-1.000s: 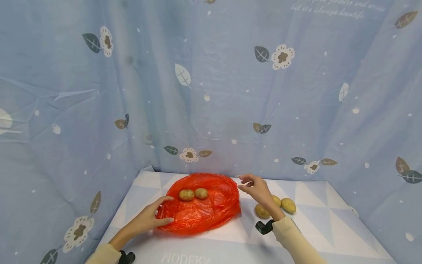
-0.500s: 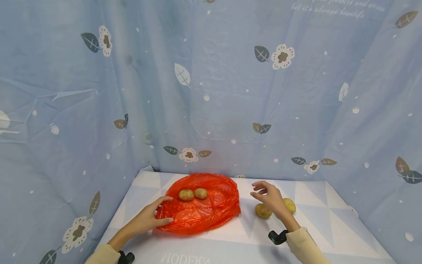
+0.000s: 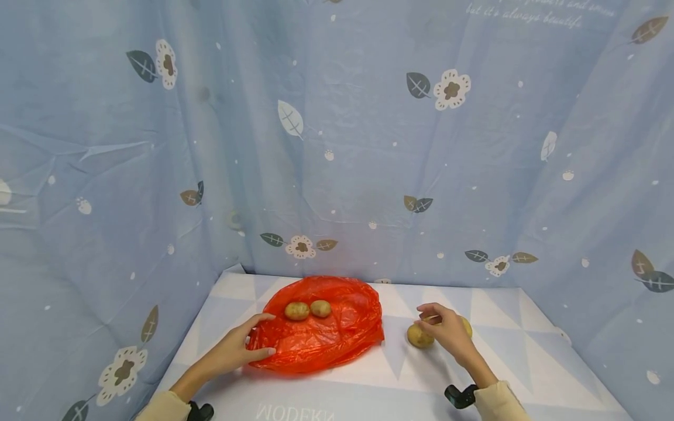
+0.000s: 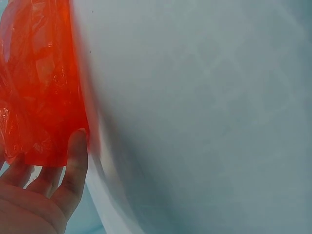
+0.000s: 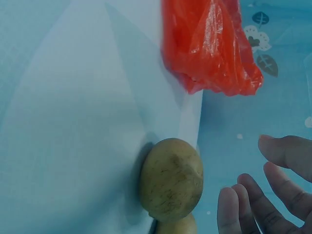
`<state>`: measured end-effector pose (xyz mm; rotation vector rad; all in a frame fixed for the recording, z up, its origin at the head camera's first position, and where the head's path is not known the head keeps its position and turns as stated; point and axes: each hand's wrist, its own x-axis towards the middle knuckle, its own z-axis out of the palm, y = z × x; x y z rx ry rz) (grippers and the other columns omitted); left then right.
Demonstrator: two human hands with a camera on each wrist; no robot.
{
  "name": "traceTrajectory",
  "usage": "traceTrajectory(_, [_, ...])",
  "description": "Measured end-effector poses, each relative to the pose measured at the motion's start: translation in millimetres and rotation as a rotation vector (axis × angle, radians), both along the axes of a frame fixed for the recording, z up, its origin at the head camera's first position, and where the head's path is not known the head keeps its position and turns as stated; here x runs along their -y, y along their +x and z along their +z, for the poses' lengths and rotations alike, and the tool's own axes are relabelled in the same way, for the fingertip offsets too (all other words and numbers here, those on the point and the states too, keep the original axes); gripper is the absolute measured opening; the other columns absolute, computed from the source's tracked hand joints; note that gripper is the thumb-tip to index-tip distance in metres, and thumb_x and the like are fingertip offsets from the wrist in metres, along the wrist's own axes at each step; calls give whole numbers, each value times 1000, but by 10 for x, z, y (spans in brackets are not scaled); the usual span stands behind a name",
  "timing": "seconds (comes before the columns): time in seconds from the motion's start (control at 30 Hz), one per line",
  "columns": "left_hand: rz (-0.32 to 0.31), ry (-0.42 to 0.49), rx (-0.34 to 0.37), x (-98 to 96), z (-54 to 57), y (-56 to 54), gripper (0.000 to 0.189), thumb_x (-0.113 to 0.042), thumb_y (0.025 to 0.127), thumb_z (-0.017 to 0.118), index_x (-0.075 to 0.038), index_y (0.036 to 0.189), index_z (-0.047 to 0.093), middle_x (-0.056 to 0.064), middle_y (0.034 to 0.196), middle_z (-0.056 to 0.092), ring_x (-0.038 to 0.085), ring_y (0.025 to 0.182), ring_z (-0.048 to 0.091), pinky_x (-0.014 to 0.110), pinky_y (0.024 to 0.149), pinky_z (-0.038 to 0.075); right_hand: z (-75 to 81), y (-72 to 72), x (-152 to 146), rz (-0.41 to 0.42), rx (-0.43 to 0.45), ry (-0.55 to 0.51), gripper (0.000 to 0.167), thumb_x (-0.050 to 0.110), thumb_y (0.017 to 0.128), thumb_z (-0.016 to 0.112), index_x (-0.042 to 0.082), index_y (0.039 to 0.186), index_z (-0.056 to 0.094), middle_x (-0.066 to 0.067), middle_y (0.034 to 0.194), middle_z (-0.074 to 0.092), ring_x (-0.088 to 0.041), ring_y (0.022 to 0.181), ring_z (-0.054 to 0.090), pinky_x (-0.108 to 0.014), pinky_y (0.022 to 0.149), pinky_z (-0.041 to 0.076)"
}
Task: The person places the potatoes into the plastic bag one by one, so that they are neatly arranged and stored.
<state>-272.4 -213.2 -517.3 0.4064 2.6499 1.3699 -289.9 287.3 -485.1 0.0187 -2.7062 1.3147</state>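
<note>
A red plastic bag (image 3: 337,327) lies on the table, with two potatoes (image 3: 297,311) resting on its red film. My left hand (image 3: 234,349) touches the bag's left end, thumb and fingers spread apart along it; in the left wrist view the thumb lies against the red film. My right hand (image 3: 447,330) hovers over the loose potatoes on the right, fingers slightly bent and holding nothing. One loose potato (image 3: 420,336) shows left of this hand, and another (image 3: 466,326) peeks out behind it. In the right wrist view, a potato (image 5: 172,179) sits just beside the fingers.
The white and pale blue patterned table (image 3: 505,362) runs up to a blue curtain (image 3: 347,146) with leaves and flowers, which also hangs at both sides. Black wrist devices (image 3: 460,396) are strapped near both cream sleeves.
My right hand has moved right and down from the bag's right edge to above the loose potatoes. The left hand and the bag stay nearly in place.
</note>
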Motion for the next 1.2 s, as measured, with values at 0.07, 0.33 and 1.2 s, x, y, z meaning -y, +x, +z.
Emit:
traceTrajectory(0.07, [1, 0, 3, 2, 0, 1, 72, -36, 86, 85, -20, 147, 50, 15, 147, 52, 37, 127, 53, 62, 100, 48, -23, 24, -31, 4, -8, 13, 33, 16, 89, 82, 7, 119, 70, -10, 110, 72, -20, 95, 66, -26, 74, 55])
traceTrajectory(0.33, [10, -10, 1, 1, -2, -13, 72, -36, 86, 85, -21, 147, 51, 14, 145, 53, 35, 125, 54, 61, 99, 49, -77, 104, -126, 26, -9, 12, 34, 18, 88, 83, 5, 117, 71, -11, 112, 72, -19, 96, 66, -25, 79, 54])
traceTrajectory(1.2, [12, 0, 14, 23, -14, 3, 72, -36, 86, 85, -21, 147, 51, 14, 147, 52, 37, 127, 53, 63, 99, 48, -339, 147, -239, -15, 91, 2, 49, 13, 80, 89, 4, 123, 68, -13, 123, 68, -21, 89, 60, -27, 64, 53])
